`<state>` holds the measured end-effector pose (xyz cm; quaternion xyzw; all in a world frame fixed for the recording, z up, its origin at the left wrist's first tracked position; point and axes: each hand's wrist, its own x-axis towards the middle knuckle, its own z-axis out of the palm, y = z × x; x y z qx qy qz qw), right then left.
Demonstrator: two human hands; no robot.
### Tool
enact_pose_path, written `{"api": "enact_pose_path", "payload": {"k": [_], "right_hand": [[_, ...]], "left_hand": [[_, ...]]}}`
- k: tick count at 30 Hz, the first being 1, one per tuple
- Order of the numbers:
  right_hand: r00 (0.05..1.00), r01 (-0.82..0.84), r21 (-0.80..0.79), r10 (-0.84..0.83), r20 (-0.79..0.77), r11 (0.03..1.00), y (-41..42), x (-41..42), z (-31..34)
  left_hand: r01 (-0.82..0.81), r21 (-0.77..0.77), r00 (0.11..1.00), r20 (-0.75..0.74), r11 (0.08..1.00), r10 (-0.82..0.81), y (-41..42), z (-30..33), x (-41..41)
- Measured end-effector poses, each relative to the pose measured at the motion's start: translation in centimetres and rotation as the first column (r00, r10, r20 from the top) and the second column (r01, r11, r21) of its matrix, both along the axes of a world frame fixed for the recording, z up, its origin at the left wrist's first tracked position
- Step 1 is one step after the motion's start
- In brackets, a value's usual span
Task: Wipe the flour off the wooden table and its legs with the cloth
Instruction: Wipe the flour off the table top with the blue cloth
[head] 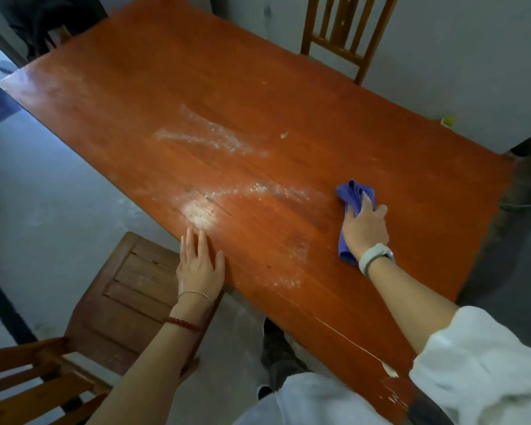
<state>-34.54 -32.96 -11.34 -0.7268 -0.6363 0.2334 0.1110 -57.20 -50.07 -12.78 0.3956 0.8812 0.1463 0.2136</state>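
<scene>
Right hand (pixel 365 228) grips the blue cloth (pixel 351 197), fingers curled round it, pressing it onto the wooden table (pixel 258 87) at right of centre. Left hand (pixel 200 265) rests flat, fingers straight, on the table's near edge at lower centre. Flour (pixel 200 213) lies just beyond its fingertips; a second streak (pixel 209 138) sits mid-frame.

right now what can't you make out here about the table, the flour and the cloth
All in the head view:
- Table legs: hidden beneath the wooden table top, so flour on them cannot be judged.
- Blue cloth: partly covered by the right hand gripping it; its underside is unseen.
- Small yellowish scrap: too small to identify.
- Table's near right corner: hidden by the white sleeve.
- Left hand: lies flat beside a flour patch.
</scene>
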Motion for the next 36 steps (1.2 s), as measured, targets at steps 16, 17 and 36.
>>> {"api": "enact_pose_path", "payload": {"k": [16,17,36], "right_hand": [[0.636,-0.771,0.001,0.771,-0.043,0.637,-8.7,-5.2,-1.0],[0.637,-0.77,0.014,0.769,-0.048,0.638,-10.2,-5.4,-1.2],[0.956,-0.286,-0.038,0.282,-0.08,0.958,-16.4,-6.0,-0.1]], "left_hand": [[0.126,0.054,0.988,-0.102,0.991,-0.12,-0.4,-0.9,-4.5],[0.133,0.064,0.987,-0.099,0.989,-0.126,-0.4,-0.8,-4.6],[0.287,-0.048,0.956,-0.05,0.957,-0.289,-1.1,-0.2,-6.3]]}}
